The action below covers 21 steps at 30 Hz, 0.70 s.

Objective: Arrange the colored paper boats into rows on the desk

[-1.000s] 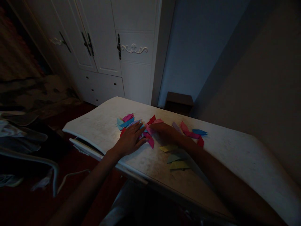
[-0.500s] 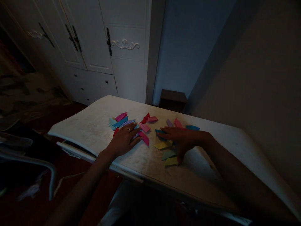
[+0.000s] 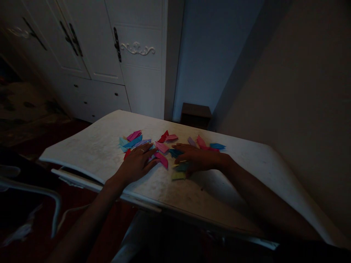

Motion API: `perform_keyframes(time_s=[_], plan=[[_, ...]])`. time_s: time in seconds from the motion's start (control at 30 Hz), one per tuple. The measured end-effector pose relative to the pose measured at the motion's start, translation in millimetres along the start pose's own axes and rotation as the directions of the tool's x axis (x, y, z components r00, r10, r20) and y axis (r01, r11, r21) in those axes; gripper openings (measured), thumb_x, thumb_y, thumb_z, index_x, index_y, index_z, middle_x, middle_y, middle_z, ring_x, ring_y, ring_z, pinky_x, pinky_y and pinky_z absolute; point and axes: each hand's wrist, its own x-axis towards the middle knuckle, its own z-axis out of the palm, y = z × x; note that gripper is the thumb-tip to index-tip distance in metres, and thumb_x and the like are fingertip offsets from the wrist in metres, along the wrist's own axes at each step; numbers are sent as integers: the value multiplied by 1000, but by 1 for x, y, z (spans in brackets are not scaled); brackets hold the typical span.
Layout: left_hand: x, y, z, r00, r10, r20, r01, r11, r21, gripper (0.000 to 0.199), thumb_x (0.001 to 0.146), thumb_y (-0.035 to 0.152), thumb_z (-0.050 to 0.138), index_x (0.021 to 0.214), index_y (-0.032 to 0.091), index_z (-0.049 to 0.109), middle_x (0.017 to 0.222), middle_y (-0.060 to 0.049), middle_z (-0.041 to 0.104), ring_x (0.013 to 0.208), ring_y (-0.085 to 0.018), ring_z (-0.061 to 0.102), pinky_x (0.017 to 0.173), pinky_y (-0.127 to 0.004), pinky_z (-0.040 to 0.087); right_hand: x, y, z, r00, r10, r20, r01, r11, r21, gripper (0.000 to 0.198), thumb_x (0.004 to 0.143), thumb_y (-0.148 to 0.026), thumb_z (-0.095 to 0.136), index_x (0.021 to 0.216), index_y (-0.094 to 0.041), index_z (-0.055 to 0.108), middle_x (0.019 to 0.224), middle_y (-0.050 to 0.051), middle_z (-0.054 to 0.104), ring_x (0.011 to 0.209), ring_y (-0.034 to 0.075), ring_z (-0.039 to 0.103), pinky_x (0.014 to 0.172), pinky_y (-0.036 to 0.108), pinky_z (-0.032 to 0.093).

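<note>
Folded paper pieces in many colours, like flattened origami cranes, lie on a white table [image 3: 90,140]. My left hand [image 3: 134,164], a ring on one finger, rests flat over the left cluster, fingers spread. Around it are a blue piece [image 3: 133,141], a magenta piece [image 3: 161,160] and a pink piece [image 3: 162,147]. My right hand [image 3: 200,159] is palm down with fingers stretched out, partly covering a dark blue piece [image 3: 174,153] and a green piece [image 3: 181,167]. By its thumb lies a yellow-green piece [image 3: 178,176]. The palm hides whatever is beneath it.
Beyond my right hand are a coral piece [image 3: 201,141] and another blue piece [image 3: 218,145]. A white wardrobe [image 3: 145,80] and a small brown stand [image 3: 195,114] are behind the table. A metal tube frame [image 3: 55,204] stands at the left; the room is dim.
My right hand has slid left across the table, and the dark blue, green and yellow pieces have shifted with it towards the left cluster. My left hand stays on its pieces. The view has turned slightly right.
</note>
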Motion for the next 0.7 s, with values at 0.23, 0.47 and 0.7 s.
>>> perform_keyframes(time_s=[0.23, 0.47, 0.7], plan=[[0, -3, 2, 1000, 2, -5, -2, 1000, -9, 58, 94, 60, 36, 128, 20, 59, 137, -14, 57, 128, -31, 52, 106, -51, 43, 9, 12, 8, 987, -90, -131, 107, 985, 132, 26, 75, -16, 77, 99, -22, 71, 152, 6, 39, 144, 25, 27, 116, 45, 27], [0, -2, 1, 1000, 1, -16, -1, 1000, -29, 58, 93, 59, 40, 128, 17, 61, 135, -16, 58, 126, -31, 53, 106, -49, 43, 4, 19, -9, 942, -71, -328, 183, 929, 322, 15, 82, -26, 72, 97, -24, 71, 139, 4, 56, 130, 20, 48, 107, 38, 38], [0, -2, 1, 1000, -4, -10, 4, 1000, -21, 57, 94, 58, 38, 127, 18, 60, 136, -15, 58, 127, -30, 52, 106, -50, 43, 3, 44, -17, 733, 298, -611, -85, 932, 353, 36, 83, -51, 65, 77, -16, 67, 71, 0, 63, 65, 14, 54, 60, 25, 38]])
